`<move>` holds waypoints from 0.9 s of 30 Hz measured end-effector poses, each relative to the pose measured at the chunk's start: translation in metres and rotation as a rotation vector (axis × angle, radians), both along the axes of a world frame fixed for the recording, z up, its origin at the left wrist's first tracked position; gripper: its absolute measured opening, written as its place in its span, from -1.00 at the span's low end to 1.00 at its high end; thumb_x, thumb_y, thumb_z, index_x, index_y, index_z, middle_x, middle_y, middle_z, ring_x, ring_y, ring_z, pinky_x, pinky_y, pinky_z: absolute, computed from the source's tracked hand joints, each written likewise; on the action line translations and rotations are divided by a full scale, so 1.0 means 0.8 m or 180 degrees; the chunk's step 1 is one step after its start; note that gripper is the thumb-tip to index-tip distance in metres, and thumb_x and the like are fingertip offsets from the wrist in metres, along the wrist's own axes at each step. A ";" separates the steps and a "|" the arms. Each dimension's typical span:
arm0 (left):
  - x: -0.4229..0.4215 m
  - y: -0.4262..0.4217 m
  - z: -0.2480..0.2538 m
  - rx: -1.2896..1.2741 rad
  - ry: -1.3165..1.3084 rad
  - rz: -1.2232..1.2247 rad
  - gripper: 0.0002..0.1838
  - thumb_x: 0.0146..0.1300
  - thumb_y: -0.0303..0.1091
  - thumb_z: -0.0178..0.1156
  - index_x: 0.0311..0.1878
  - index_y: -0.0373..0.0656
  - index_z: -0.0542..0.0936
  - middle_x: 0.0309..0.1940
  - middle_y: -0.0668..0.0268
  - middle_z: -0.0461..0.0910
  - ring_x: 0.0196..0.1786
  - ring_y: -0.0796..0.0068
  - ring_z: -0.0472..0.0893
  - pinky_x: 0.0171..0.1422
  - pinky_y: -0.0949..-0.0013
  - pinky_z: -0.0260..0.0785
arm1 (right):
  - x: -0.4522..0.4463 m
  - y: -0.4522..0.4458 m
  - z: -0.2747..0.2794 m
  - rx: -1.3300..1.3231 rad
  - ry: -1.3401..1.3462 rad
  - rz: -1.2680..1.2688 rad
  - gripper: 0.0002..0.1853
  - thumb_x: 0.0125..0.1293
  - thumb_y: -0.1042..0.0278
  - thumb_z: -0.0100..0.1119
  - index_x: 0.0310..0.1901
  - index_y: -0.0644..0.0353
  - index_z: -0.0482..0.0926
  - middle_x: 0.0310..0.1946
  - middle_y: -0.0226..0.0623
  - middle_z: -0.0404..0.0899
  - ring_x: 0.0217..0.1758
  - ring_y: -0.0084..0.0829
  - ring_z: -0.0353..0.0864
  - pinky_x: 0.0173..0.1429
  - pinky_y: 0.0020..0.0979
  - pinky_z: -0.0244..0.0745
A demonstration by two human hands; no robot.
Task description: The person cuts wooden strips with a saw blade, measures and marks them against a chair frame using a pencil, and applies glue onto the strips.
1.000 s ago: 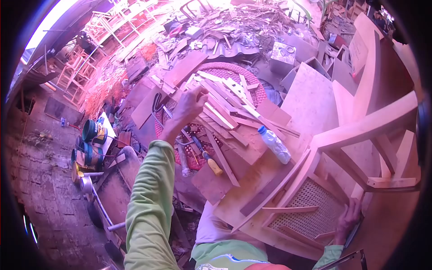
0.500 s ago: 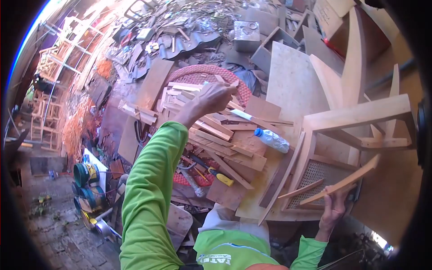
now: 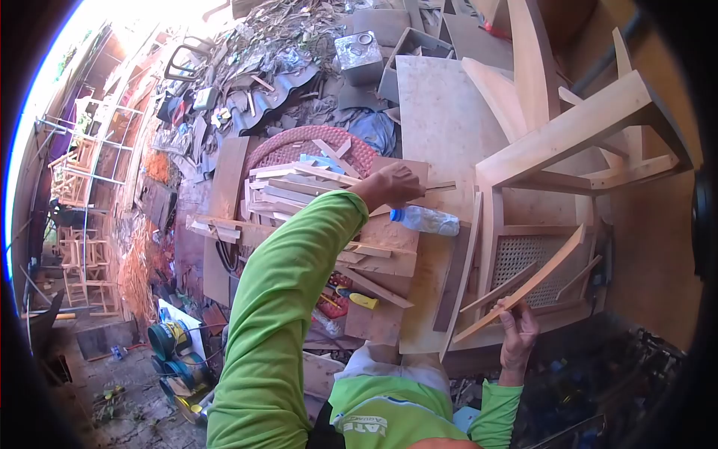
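My left hand (image 3: 393,187), in a green sleeve, is closed just above the blue-capped plastic bottle (image 3: 425,221); what its fingers hold, if anything, is hidden. A pile of thin wood strips (image 3: 299,183) lies to its left on a red woven round top (image 3: 355,150). Lower right, my right hand (image 3: 516,333) pinches a curved wood strip (image 3: 527,288) near its lower end. Beneath that strip is a chair frame (image 3: 486,254) with a cane panel (image 3: 516,258), and other thin strips lie on it.
A yellow-handled tool (image 3: 363,300) lies below the pile. A pale board (image 3: 441,112) stretches behind the bottle. Dark green containers (image 3: 170,340) stand at lower left. Behind are a metal box (image 3: 359,56), scrap and corrugated sheeting. Wooden chair frames stand far left.
My left hand has moved from over the strip pile rightward, near the bottle. My right hand has picked up the curved strip from the chair and shifted left with it. The view has turned.
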State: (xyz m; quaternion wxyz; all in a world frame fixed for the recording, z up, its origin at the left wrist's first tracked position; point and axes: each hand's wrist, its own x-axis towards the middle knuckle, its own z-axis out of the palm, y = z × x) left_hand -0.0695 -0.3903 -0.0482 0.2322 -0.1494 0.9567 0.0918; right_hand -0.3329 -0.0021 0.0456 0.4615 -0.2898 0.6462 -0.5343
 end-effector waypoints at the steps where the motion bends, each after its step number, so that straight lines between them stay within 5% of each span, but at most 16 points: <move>1: -0.001 0.001 -0.005 -0.0007 -0.0014 -0.0024 -0.63 0.26 -0.18 0.49 0.04 -0.17 0.75 -0.18 0.03 0.81 -0.05 -0.11 0.83 0.08 -0.09 0.65 | 0.001 0.001 0.000 -0.0026 -0.0013 0.0028 -0.74 0.58 0.56 0.34 0.23 0.33 0.67 0.04 -0.28 0.76 0.10 -0.43 0.75 0.34 -0.35 0.61; 6: 0.014 0.003 0.019 -0.0071 0.0642 0.0355 -0.74 0.31 -0.28 0.45 -0.03 -0.20 0.70 -0.18 -0.04 0.80 -0.05 -0.13 0.83 0.05 -0.07 0.66 | 0.005 0.005 0.001 -0.0037 -0.0167 0.0025 -0.74 0.58 0.58 0.32 0.22 0.33 0.67 0.05 -0.26 0.76 0.12 -0.41 0.75 0.37 -0.32 0.62; 11: 0.042 -0.026 0.173 -0.0485 0.1185 0.0573 -0.79 0.37 -0.37 0.44 -0.02 -0.19 0.65 -0.10 0.08 0.76 -0.05 0.07 0.80 -0.03 0.00 0.65 | 0.008 -0.015 0.001 -0.0317 -0.0655 0.0168 -0.74 0.57 0.59 0.32 0.23 0.34 0.68 0.05 -0.23 0.77 0.13 -0.40 0.76 0.38 -0.30 0.63; 15: 0.116 -0.017 0.295 -0.0576 0.2282 0.1475 -0.81 0.45 -0.37 0.42 0.04 -0.19 0.70 -0.03 0.21 0.73 0.00 0.23 0.77 -0.02 0.11 0.64 | 0.023 -0.043 0.011 -0.0340 -0.0829 0.0330 -0.71 0.54 0.60 0.35 0.24 0.37 0.69 0.04 -0.19 0.80 0.11 -0.37 0.81 0.32 -0.31 0.71; 17: 0.152 0.007 0.333 -0.0912 0.2819 0.2099 -0.78 0.47 -0.28 0.45 0.11 -0.03 0.78 -0.16 0.26 0.70 -0.16 0.38 0.71 -0.06 0.20 0.62 | 0.034 -0.056 0.022 -0.0279 -0.1090 0.0725 -0.72 0.56 0.53 0.36 0.23 0.36 0.70 0.02 -0.19 0.81 0.11 -0.40 0.78 0.35 -0.31 0.65; 20: 0.223 0.036 0.307 -0.0361 0.3214 0.3683 -0.75 0.57 -0.26 0.37 0.18 -0.13 0.71 -0.15 0.31 0.71 -0.13 0.45 0.70 -0.03 0.31 0.56 | 0.052 -0.073 0.034 -0.0094 -0.0959 0.0940 -0.67 0.52 0.54 0.28 0.26 0.40 0.70 0.04 -0.17 0.84 0.12 -0.31 0.83 0.34 -0.26 0.71; 23: 0.256 0.067 0.224 0.0295 0.3848 0.4348 -0.66 0.62 -0.19 0.29 0.29 -0.17 0.64 -0.05 0.28 0.70 -0.04 0.44 0.69 0.07 0.31 0.54 | 0.057 -0.084 0.044 -0.0102 -0.0362 0.1318 -0.68 0.60 0.32 0.37 0.26 0.28 0.77 0.07 -0.23 0.88 0.16 -0.46 0.83 0.36 -0.36 0.68; 25: 0.255 0.080 0.178 0.0771 0.4310 0.4591 -0.60 0.66 -0.14 0.24 0.36 -0.20 0.59 0.01 0.27 0.69 0.02 0.44 0.67 0.13 0.30 0.52 | 0.067 -0.089 0.005 -0.0489 -0.0749 0.1240 -0.63 0.58 0.25 0.41 0.29 0.24 0.77 0.06 -0.26 0.90 0.12 -0.49 0.84 0.34 -0.36 0.68; 27: 0.251 0.103 0.159 0.1082 0.4799 0.4778 -0.53 0.70 -0.09 0.18 0.43 -0.23 0.55 0.08 0.25 0.68 0.08 0.43 0.66 0.20 0.30 0.50 | 0.064 -0.095 0.026 -0.0280 -0.0659 0.1259 -0.63 0.60 0.32 0.39 0.31 0.31 0.74 0.11 -0.22 0.88 0.23 -0.45 0.81 0.46 -0.38 0.61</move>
